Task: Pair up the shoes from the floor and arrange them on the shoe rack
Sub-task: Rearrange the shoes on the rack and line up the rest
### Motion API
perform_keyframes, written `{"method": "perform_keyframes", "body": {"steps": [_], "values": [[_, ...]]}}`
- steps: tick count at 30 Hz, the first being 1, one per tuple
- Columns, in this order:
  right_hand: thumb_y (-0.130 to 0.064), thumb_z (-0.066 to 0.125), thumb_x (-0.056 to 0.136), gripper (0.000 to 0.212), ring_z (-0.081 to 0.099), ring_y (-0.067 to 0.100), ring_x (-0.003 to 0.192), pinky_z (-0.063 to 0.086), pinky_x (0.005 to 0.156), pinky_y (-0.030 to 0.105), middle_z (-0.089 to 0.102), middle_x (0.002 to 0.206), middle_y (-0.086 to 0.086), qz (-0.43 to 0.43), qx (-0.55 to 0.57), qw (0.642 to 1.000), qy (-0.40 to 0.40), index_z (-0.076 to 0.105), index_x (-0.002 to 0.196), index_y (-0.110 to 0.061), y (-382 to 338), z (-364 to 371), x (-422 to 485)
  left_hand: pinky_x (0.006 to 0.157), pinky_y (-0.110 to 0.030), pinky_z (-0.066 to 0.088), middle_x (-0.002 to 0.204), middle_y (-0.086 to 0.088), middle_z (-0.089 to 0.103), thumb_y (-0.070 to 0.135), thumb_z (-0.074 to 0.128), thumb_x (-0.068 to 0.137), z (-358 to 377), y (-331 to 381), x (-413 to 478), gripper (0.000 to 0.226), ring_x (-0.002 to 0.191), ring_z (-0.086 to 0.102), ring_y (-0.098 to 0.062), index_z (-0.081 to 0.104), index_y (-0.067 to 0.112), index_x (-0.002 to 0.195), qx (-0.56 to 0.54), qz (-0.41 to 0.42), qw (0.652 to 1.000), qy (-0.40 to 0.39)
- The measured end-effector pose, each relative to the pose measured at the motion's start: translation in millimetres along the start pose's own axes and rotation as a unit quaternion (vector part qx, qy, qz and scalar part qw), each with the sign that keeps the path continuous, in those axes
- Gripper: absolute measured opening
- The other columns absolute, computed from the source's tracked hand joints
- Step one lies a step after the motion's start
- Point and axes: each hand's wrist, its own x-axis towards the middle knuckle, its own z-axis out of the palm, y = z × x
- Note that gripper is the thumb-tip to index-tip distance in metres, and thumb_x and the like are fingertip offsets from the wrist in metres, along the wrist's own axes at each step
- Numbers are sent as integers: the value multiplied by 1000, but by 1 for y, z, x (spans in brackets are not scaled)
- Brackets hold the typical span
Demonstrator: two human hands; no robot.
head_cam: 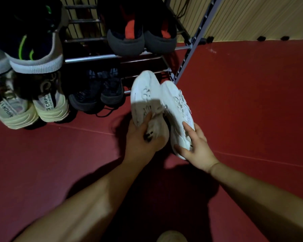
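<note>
— What does the shoe rack (87, 58) hold?

— Four pairs. On its upper shelf, dark green-striped sneakers (33, 46) sit at the left end and dark red-lined shoes (128, 35) at the right. On the shelf below, pale lettered sneakers (49, 105) sit under the striped pair, with black sneakers (94, 91) just to their right, laces trailing off the front of the rack.

— And the white sneakers (143, 88)?

— They are not on the rack. They are side by side and touching, just in front of its lower right corner, toes pointing toward the lower shelf.

— Who has them?

— The person does, one in each hand. The left hand (142, 138) grips the heel of the left sneaker, fingers curled into its opening. The right hand (196, 145) clasps the heel of the right sneaker, thumb below and fingers along its side.

— What surrounds the rack?

— A dark red floor (252, 102) runs beneath and in front of it. A pale ribbed wall (261, 14) stands behind its right post.
</note>
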Motion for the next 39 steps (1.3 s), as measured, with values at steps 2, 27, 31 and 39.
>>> {"method": "perform_keyframes", "body": {"steps": [2,27,31,39], "values": [[-62,57,64,91,34,28,133,30,111,42,23,150,7,-16,-3,1000,2,32,145,-27,-3,-2,12,104,-27,40,136,4,43,55,62,57,-1,5,23,75,123,46,-8,43,55,129,24,-22,999,15],[-48,57,70,70,46,49,112,44,89,47,30,145,29,-148,-209,961,106,53,130,-12,-58,4,156,115,-46,-8,153,-26,8,69,67,63,-31,-2,147,121,142,4,-44,9,9,150,620,74,771,-121],[-45,58,81,53,41,37,122,40,99,48,34,145,15,-119,-164,977,60,45,129,-27,-56,-12,194,115,-44,10,147,-16,28,77,58,64,-14,3,165,118,133,29,-37,16,5,148,622,59,776,-85],[-32,54,85,55,44,43,120,43,96,57,43,137,27,-134,-122,980,85,48,136,-10,-33,24,161,104,-35,34,134,-18,48,66,59,71,-43,-11,185,91,120,44,-38,31,23,146,479,78,859,-162]]}}
